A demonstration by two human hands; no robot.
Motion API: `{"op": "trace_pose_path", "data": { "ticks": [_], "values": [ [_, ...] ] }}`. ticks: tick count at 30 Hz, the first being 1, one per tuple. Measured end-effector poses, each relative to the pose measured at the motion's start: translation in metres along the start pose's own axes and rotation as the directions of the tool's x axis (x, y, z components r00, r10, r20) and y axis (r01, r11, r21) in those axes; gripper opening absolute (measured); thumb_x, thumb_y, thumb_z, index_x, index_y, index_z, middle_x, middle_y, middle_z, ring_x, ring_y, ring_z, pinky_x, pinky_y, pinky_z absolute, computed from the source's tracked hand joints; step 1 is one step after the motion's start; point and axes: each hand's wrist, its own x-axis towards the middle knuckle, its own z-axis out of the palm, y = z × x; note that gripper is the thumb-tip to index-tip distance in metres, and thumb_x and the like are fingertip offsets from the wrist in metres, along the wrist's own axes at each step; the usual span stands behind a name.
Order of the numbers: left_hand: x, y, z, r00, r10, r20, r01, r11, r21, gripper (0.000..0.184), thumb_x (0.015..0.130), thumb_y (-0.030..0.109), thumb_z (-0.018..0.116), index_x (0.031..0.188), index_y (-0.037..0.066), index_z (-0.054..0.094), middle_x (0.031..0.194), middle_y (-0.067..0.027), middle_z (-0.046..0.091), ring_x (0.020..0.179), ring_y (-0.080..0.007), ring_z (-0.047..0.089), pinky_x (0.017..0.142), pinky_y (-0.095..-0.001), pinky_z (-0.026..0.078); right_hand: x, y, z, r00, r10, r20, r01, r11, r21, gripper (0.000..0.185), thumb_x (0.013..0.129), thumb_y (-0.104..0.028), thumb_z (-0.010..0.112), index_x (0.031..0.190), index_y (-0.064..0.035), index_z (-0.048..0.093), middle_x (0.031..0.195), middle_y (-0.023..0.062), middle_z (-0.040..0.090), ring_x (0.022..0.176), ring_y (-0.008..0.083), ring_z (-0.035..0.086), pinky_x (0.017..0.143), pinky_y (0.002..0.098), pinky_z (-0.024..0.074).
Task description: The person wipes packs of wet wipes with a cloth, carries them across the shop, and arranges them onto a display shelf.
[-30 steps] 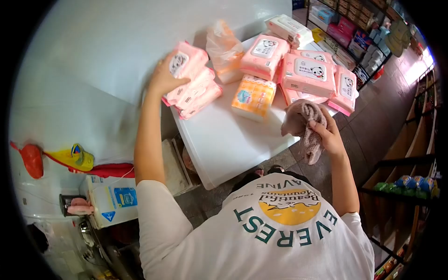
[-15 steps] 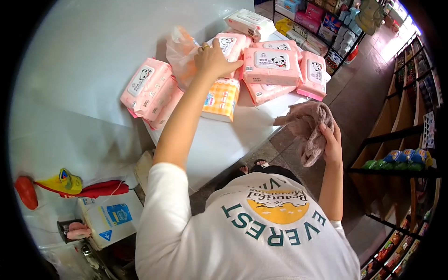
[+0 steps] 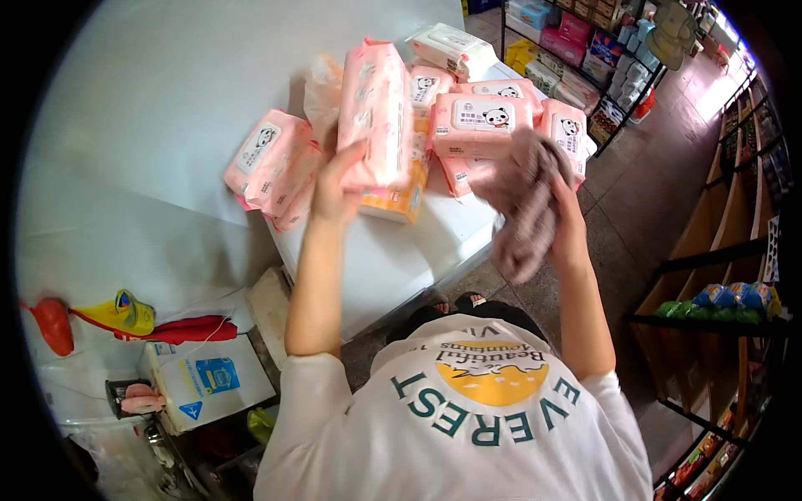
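An orange-checked tissue pack (image 3: 393, 207) sits inward from the near edge of the white surface (image 3: 401, 280); a translucent plastic bag (image 3: 321, 92) stands by its wall-side edge; bright-pink packages (image 3: 561, 44) sit shelved beyond its far edge; blue and green packets (image 3: 725, 302) line a dark shelf (image 3: 710, 321); red fabric (image 3: 200, 329) hangs above a blue-printed white carton (image 3: 180, 374).

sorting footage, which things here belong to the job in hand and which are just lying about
In use, it seems:
pink pack, in the left hand
brown cloth, in the right hand
white surface
other pink packs

Probably just lying about:
plastic bag
white box with blue print
wooden shelves
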Motion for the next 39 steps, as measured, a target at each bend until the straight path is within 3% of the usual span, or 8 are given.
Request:
{"op": "trace_pose_path", "data": {
  "ticks": [2, 7, 12, 18, 20, 25, 36, 39],
  "values": [
    [-0.027, -0.019, 0.001, 0.953, -0.010, 0.304, 0.213, 0.736, -0.642, 0.061, 0.078, 0.019, 0.051, 0.130, 0.003, 0.025, 0.125, -0.0129, 0.042, 0.111, -0.0277, 0.046, 0.091, -0.0450, 0.040, 0.040, -0.007, 0.035, 0.888, -0.354, 0.294, 0.458, 0.744, -0.487, 0.041, 0.083, -0.017, 0.038, 0.121, -0.0028, 0.040, 0.117, 0.0131, 0.043, 0.110, 0.0231, 0.041, 0.096, 0.0309, 0.0271],
    [-0.053, -0.031, 0.039, 0.998, 0.065, 0.016, -0.041, 0.785, -0.618, 0.066, 0.077, 0.020, 0.051, 0.132, 0.005, 0.019, 0.126, -0.0115, 0.038, 0.113, -0.0266, 0.042, 0.093, -0.0395, 0.038, 0.043, 0.033, 0.101, 0.869, -0.429, 0.246, 0.484, 0.636, -0.601, 0.052, 0.072, -0.028, 0.058, 0.110, 0.0017, 0.039, 0.103, 0.0210, 0.045, 0.095, 0.0374, 0.045, 0.084, 0.0406, 0.0365],
    [-0.035, -0.031, 0.004, 0.940, 0.294, -0.174, -0.289, 0.956, 0.052, 0.072, 0.069, 0.015, 0.061, 0.129, 0.003, 0.023, 0.122, -0.0161, 0.039, 0.112, -0.0284, 0.041, 0.092, -0.0385, 0.036, 0.001, 0.061, 0.101, 0.923, -0.250, 0.293, 0.323, 0.916, -0.238, 0.071, 0.068, -0.027, 0.071, 0.118, 0.0051, 0.031, 0.116, 0.0196, 0.042, 0.106, 0.0260, 0.045, 0.090, 0.0358, 0.0364],
    [-0.049, 0.015, 0.017, 0.795, 0.526, 0.301, -0.467, 0.216, 0.857, 0.083, 0.057, 0.018, 0.071, 0.127, 0.000, 0.029, 0.119, -0.0180, 0.043, 0.114, -0.0268, 0.039, 0.093, -0.0410, 0.032, 0.040, 0.057, 0.080, 0.903, 0.121, 0.411, -0.272, 0.904, 0.331, 0.071, 0.069, -0.012, 0.069, 0.124, 0.0019, 0.028, 0.115, 0.0147, 0.047, 0.102, 0.0215, 0.051, 0.086, 0.0339, 0.0438],
    [-0.056, 0.014, 0.000, 0.923, 0.368, 0.115, -0.385, 0.860, 0.335, 0.080, 0.065, 0.026, 0.069, 0.128, -0.001, 0.028, 0.121, -0.0155, 0.043, 0.114, -0.0246, 0.039, 0.094, -0.0400, 0.032, 0.035, 0.074, 0.069, 0.879, 0.247, 0.408, -0.444, 0.737, 0.510, 0.074, 0.072, -0.014, 0.068, 0.129, -0.0040, 0.022, 0.119, 0.0132, 0.044, 0.108, 0.0245, 0.048, 0.090, 0.0370, 0.0423],
    [-0.067, -0.028, -0.034, 0.984, -0.046, 0.171, 0.105, 0.930, -0.353, 0.083, 0.073, 0.044, 0.060, 0.131, -0.001, 0.021, 0.125, -0.0122, 0.039, 0.119, -0.0211, 0.035, 0.097, -0.0356, 0.030, 0.032, 0.102, 0.061, 0.867, 0.280, 0.411, -0.457, 0.776, 0.434, 0.098, 0.062, -0.023, 0.077, 0.134, -0.0110, 0.012, 0.127, 0.0116, 0.037, 0.115, 0.0236, 0.040, 0.094, 0.0389, 0.0379],
    [-0.094, -0.053, -0.035, 0.979, 0.053, -0.198, -0.115, 0.942, -0.316, 0.076, 0.061, 0.005, 0.064, 0.126, 0.004, 0.024, 0.119, -0.0119, 0.040, 0.112, -0.0235, 0.042, 0.092, -0.0385, 0.039, 0.038, 0.022, 0.111, 0.903, -0.120, 0.413, 0.302, 0.861, -0.410, 0.041, 0.080, -0.017, 0.059, 0.115, -0.0030, 0.047, 0.114, 0.0165, 0.050, 0.109, 0.0254, 0.046, 0.092, 0.0375, 0.0347],
    [-0.099, -0.055, -0.025, 0.983, 0.020, -0.183, -0.054, 0.981, -0.186, 0.071, 0.064, 0.001, 0.063, 0.124, 0.004, 0.024, 0.116, -0.0089, 0.040, 0.108, -0.0189, 0.042, 0.091, -0.0332, 0.037, 0.018, 0.047, 0.145, 0.686, -0.148, 0.713, 0.728, 0.105, -0.678, 0.042, 0.082, -0.036, 0.050, 0.118, -0.0148, 0.048, 0.121, 0.0177, 0.045, 0.116, 0.0339, 0.039, 0.096, 0.0475, 0.0273]
  ]
}}
